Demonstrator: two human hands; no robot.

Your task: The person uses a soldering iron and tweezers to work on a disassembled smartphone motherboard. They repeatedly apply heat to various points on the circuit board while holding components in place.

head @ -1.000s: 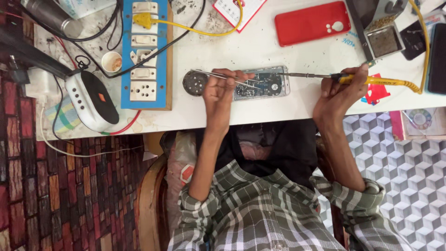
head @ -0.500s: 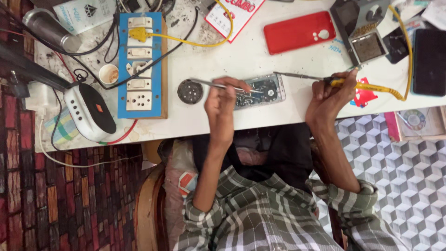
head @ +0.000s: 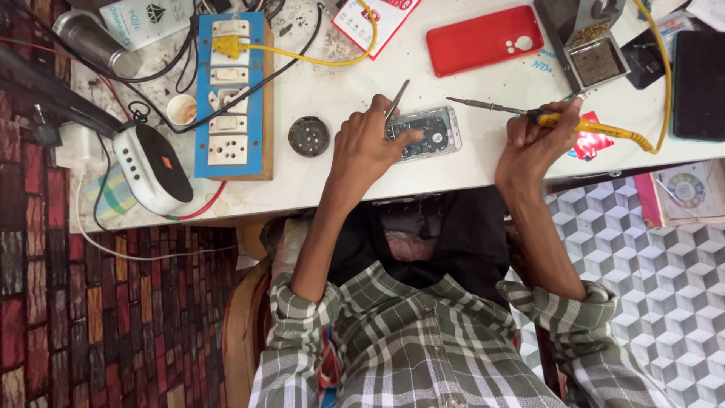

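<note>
Left hand (head: 368, 147) fingers pinched shut on metal tweezers (head: 396, 99), tips angled up and away; fingertips rest on the opened phone (head: 424, 133), which lies flat on the white table (head: 325, 91). Right hand (head: 533, 142) fist-wrapped around the yellow-handled soldering iron (head: 529, 115), tip just beyond the phone's far edge, not touching. Red phone case (head: 483, 41) lies well past the fingers. Red-and-white rectangular card (head: 376, 18) at the far edge. Small red label (head: 587, 145) sits just beside the right knuckles.

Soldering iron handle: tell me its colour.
Yellow; the soldering iron shows best in the head view, in the right hand.
</note>
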